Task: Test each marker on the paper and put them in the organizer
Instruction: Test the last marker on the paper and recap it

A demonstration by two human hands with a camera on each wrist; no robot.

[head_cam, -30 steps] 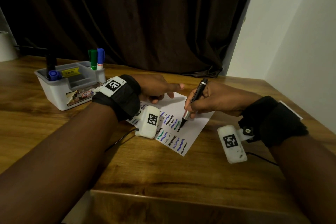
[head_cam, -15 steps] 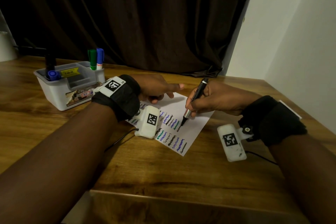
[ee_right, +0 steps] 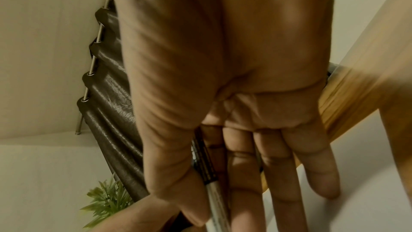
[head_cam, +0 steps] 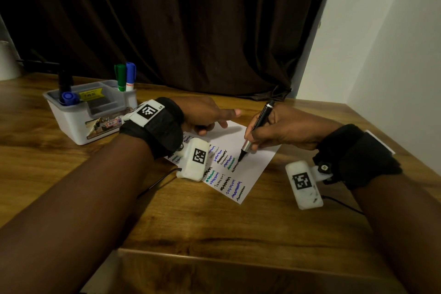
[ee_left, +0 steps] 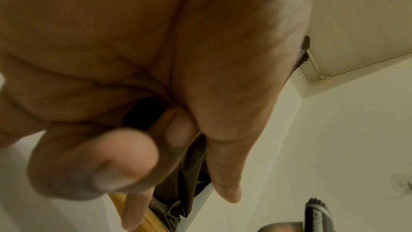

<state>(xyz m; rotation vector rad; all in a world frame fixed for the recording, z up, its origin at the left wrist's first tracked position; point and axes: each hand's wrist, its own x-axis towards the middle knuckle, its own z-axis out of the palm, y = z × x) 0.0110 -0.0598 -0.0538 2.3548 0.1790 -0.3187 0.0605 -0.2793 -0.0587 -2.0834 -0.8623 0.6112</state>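
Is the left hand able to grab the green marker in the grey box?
Probably yes: the left hand is near the grey plastic organizer, nothing lies between, and the green marker sticks up above its rim. Its curled fingers hide something dark.

arms bare | black wrist straps (head_cam: 164,124) | white camera pods (head_cam: 304,184), black-white square tags | thin black cables (head_cam: 152,186)

Head view looks down over the table (head_cam: 214,222) — wrist views upward, close against the palms.
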